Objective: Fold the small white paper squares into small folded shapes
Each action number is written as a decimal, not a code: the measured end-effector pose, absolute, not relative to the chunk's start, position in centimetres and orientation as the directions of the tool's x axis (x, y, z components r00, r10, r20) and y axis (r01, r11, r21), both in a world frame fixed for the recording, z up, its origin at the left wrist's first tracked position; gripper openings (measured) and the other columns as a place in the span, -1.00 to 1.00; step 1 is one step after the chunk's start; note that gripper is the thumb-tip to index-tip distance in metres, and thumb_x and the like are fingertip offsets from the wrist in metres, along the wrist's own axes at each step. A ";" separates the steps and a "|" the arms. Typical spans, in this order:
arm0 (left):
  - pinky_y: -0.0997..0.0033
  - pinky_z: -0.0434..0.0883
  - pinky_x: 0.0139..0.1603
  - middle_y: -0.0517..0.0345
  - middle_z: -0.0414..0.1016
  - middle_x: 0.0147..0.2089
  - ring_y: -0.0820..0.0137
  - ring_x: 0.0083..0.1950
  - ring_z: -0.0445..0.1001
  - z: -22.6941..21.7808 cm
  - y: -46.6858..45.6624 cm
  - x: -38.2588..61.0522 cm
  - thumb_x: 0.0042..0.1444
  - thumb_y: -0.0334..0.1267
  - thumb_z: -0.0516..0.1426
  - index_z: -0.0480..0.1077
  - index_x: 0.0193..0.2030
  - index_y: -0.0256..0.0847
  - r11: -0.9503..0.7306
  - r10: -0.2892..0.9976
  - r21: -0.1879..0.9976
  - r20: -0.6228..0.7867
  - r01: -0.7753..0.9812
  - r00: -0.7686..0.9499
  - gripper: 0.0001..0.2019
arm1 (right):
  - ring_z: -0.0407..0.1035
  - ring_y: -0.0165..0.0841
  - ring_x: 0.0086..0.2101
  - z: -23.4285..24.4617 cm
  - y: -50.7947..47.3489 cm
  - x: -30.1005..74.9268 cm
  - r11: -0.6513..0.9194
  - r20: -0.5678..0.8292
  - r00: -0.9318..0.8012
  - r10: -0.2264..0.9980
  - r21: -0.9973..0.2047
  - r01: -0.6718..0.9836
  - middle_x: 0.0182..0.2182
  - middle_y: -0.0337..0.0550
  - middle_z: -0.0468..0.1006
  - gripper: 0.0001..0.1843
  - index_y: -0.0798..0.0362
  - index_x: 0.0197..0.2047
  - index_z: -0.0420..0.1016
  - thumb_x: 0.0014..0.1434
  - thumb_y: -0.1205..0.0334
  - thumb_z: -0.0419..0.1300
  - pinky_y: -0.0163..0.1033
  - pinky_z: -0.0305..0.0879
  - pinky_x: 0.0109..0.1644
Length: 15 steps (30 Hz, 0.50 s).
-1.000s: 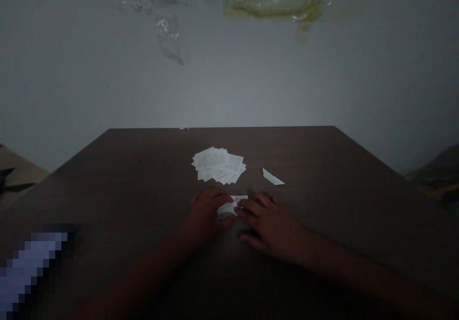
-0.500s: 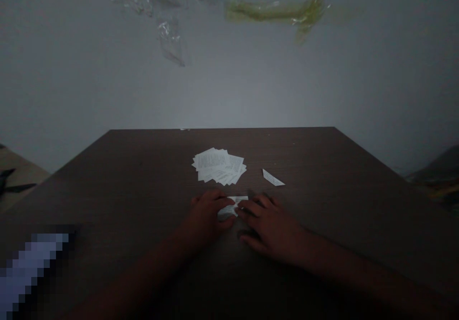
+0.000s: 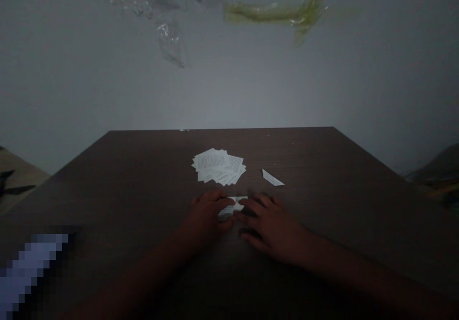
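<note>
A small white printed paper slip (image 3: pixel 232 207) lies on the dark wooden table (image 3: pixel 143 181) between my two hands. My left hand (image 3: pixel 206 217) pinches its left end with thumb and fingers. My right hand (image 3: pixel 267 224) presses on its right end with curled fingers. Most of the slip is hidden under the fingers. Just beyond the hands lies a fanned pile of white printed slips (image 3: pixel 218 166). A single folded slip (image 3: pixel 272 178) rests to the right of the pile.
A grey wall rises behind the table's far edge. Clear plastic wrap (image 3: pixel 170 43) and a yellowish plastic piece (image 3: pixel 283 7) hang high on it. A blurred patch (image 3: pixel 30 267) covers the lower left corner.
The hands stay on the slip. The fingers shift slightly, with the right fingertips covering a little more of it.
</note>
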<state>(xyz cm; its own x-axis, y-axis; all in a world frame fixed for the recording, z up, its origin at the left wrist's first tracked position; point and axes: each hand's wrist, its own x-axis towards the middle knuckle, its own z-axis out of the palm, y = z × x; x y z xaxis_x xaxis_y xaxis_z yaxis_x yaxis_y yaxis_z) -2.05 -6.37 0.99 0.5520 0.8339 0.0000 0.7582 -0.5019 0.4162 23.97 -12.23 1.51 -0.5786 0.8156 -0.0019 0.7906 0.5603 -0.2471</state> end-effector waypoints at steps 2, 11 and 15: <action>-0.29 0.62 0.55 -0.04 0.82 0.47 -0.22 0.51 0.74 1.1 -6.5 -2.0 0.48 -0.26 0.43 0.81 0.38 0.07 -0.499 0.837 0.418 0.005 0.759 0.547 -0.61 | 0.48 0.43 0.59 1.4 -12.2 24.2 0.547 0.005 -0.562 0.827 -0.232 0.804 0.72 0.16 0.58 -0.44 -0.23 0.65 0.76 0.71 -0.08 0.46 0.69 0.58 0.55; -0.49 0.54 0.64 -0.16 0.75 0.57 -0.27 0.61 0.67 1.2 -6.2 -1.9 0.51 -0.23 0.43 0.79 0.45 -0.04 -0.469 0.836 0.412 -0.077 0.781 0.543 -0.58 | 0.36 0.54 0.68 1.9 -11.7 26.3 0.440 -0.025 -0.449 0.893 -0.159 0.884 0.84 0.14 0.41 -0.44 -0.31 0.64 0.79 0.68 -0.10 0.50 0.72 0.60 0.51; -0.51 0.53 0.66 -0.19 0.77 0.54 -0.27 0.60 0.70 1.1 -6.1 -1.9 0.52 -0.23 0.45 0.80 0.43 -0.05 -0.473 0.837 0.426 -0.056 0.771 0.544 -0.60 | 0.38 0.53 0.65 1.4 -11.3 26.4 0.438 0.020 -0.439 0.898 -0.128 0.890 0.81 0.19 0.45 -0.47 -0.24 0.61 0.81 0.71 -0.12 0.45 0.70 0.60 0.50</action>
<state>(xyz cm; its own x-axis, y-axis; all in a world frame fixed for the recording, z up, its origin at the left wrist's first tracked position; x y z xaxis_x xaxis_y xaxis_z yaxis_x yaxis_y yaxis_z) -1.86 -6.07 1.06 0.5442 0.8371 -0.0558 0.7711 -0.4729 0.4263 26.45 -11.25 1.43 -0.4389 0.8983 0.0202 0.8900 0.4377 -0.1279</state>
